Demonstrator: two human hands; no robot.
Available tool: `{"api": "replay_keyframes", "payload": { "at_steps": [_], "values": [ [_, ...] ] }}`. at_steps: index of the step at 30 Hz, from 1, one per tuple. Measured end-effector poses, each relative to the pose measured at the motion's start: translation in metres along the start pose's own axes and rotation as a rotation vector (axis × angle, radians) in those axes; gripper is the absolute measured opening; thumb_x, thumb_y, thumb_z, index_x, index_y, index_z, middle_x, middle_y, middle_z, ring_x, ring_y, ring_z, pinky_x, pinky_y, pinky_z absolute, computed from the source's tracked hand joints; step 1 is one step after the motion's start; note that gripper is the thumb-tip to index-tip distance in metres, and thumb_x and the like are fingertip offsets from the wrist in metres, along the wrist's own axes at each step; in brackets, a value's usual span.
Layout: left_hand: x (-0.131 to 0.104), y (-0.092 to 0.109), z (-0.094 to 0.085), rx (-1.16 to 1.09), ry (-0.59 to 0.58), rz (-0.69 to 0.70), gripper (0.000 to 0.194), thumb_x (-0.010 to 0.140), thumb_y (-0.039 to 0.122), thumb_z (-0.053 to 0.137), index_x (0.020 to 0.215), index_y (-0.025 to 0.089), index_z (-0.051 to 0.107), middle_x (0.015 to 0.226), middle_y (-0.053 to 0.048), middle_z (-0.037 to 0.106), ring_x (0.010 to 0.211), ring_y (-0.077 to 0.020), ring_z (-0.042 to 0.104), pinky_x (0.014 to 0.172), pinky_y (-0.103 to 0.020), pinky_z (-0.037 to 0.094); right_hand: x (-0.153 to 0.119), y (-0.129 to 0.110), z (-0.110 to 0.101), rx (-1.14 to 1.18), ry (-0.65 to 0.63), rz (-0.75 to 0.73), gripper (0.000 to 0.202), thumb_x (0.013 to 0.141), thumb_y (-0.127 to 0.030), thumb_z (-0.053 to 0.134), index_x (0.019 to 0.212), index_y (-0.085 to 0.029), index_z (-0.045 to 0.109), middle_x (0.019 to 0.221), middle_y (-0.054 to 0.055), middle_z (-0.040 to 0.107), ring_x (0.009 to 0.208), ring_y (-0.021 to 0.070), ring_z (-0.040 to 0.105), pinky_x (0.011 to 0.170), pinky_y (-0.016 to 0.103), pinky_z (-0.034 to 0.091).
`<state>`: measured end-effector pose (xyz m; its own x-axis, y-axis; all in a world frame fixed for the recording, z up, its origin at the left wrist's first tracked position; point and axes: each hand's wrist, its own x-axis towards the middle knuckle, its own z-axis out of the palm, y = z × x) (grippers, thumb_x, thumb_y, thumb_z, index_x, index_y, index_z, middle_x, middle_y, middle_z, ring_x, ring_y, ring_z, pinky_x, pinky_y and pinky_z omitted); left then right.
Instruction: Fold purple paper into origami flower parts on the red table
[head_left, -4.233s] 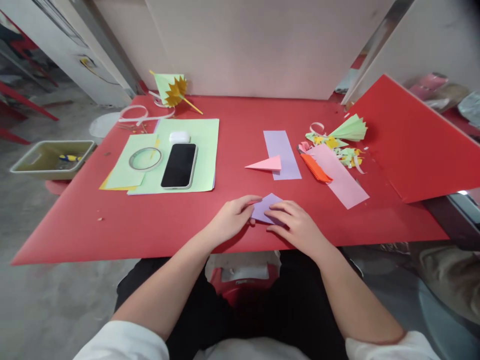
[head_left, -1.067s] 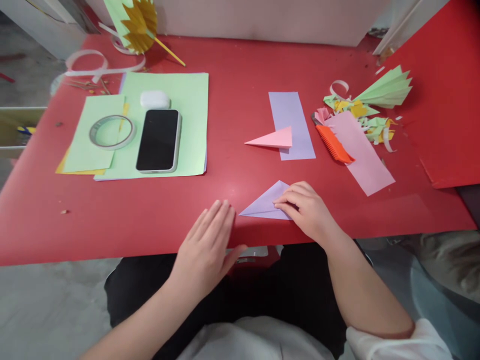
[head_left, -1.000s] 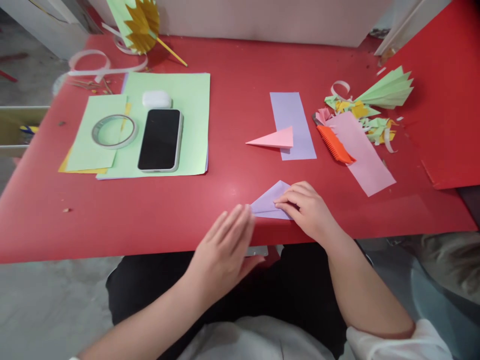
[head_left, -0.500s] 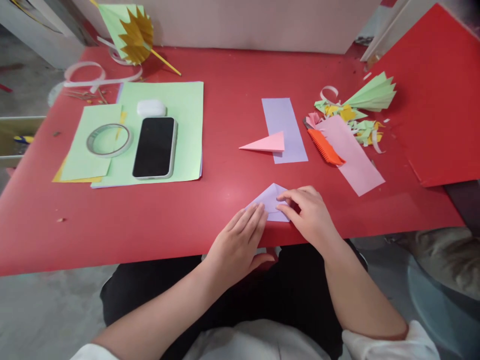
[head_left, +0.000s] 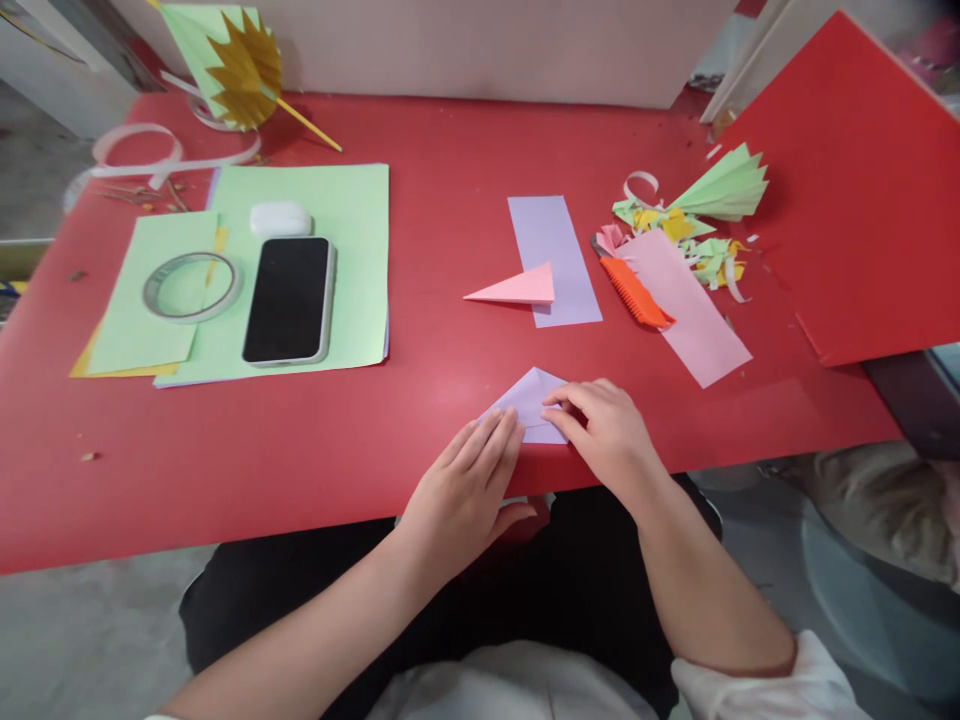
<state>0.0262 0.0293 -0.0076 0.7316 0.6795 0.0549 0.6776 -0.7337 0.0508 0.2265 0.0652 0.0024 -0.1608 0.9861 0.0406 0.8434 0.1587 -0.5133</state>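
Observation:
A folded purple paper (head_left: 534, 395) lies near the front edge of the red table, its peak pointing away from me. My left hand (head_left: 465, 480) rests on its left part, fingers stretched out together and pressing it down, thumb apart. At the paper's right side, my right hand (head_left: 600, 425) pinches a folded layer between thumb and fingertips. Just beyond lies a folded pink paper triangle (head_left: 517, 288), partly over a flat purple strip (head_left: 551, 235). An orange cutter knife (head_left: 636, 292) lies on a pink paper strip (head_left: 701, 340) to the right.
On the left, a phone (head_left: 289, 300), a white case (head_left: 280, 218) and a tape roll (head_left: 191, 287) lie on green sheets (head_left: 364, 220). A gold fan on a stick (head_left: 247, 75) is behind. Paper scraps (head_left: 679, 222) and a red board (head_left: 862, 210) are right.
The whole view has shifted a little, so table things appear further left. Both hands keep nearly the same pose on the folded purple paper.

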Motion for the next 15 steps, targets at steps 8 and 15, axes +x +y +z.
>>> {"api": "replay_keyframes", "payload": {
  "at_steps": [8, 15],
  "values": [
    [0.000, 0.000, 0.001, 0.009, -0.007, -0.004, 0.069, 0.090, 0.053, 0.027, 0.138, 0.003, 0.029, 0.145, -0.013, 0.032, 0.134, -0.0266, 0.030, 0.111, -0.039, 0.023, -0.011, 0.002, 0.007, -0.109, 0.305, -0.163, 0.005, 0.079, -0.024, 0.062, 0.078, -0.019, 0.065, 0.074, 0.003, 0.065, 0.075, 0.0183, 0.056, 0.070, 0.032, 0.045],
    [0.001, 0.000, 0.002, 0.001, 0.020, -0.005, 0.072, 0.089, 0.057, 0.028, 0.136, 0.003, 0.032, 0.144, -0.014, 0.034, 0.132, -0.0264, 0.033, 0.109, -0.038, 0.026, -0.022, -0.008, 0.012, -0.115, 0.181, -0.544, 0.027, 0.082, -0.006, 0.051, 0.105, -0.013, 0.064, 0.103, 0.007, 0.069, 0.105, 0.0198, 0.059, 0.094, 0.037, 0.045]
  ]
}}
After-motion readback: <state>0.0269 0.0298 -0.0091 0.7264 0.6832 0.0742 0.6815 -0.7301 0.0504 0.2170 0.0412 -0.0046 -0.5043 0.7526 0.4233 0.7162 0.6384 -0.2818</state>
